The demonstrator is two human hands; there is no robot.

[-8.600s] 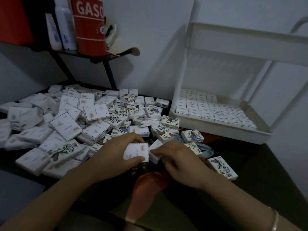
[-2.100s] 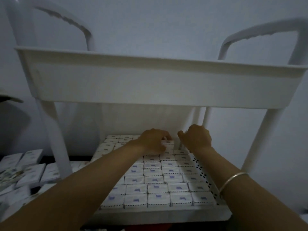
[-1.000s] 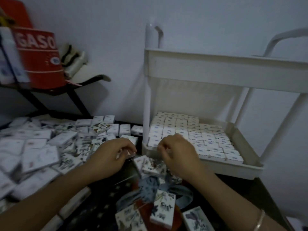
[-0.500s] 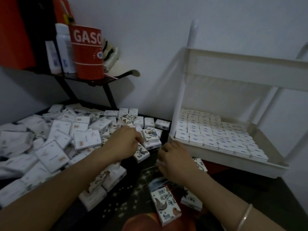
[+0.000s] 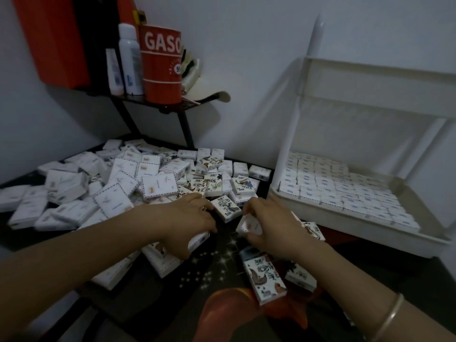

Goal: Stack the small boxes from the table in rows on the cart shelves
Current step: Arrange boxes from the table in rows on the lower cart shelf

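A person's right hand [image 5: 271,224] pinches a small white box [image 5: 249,224] between thumb and fingers above the dark desk [image 5: 217,262]. The left hand [image 5: 187,223] curls over a dash-edged box [image 5: 198,239], apparently gripping it, though the dim light leaves that hold uncertain. To the left and far side lies the loose heap of small boxes [image 5: 158,186]. To the right, the white cart's lower shelf [image 5: 345,224] carries neat rows of boxes [image 5: 345,191], blue marks up. The step in hand looks like gathering a fresh batch. It is best done by turning each box the same face up and squaring several edge to edge between both hands. Carried level, they can drop into line against the rows without nudging them.
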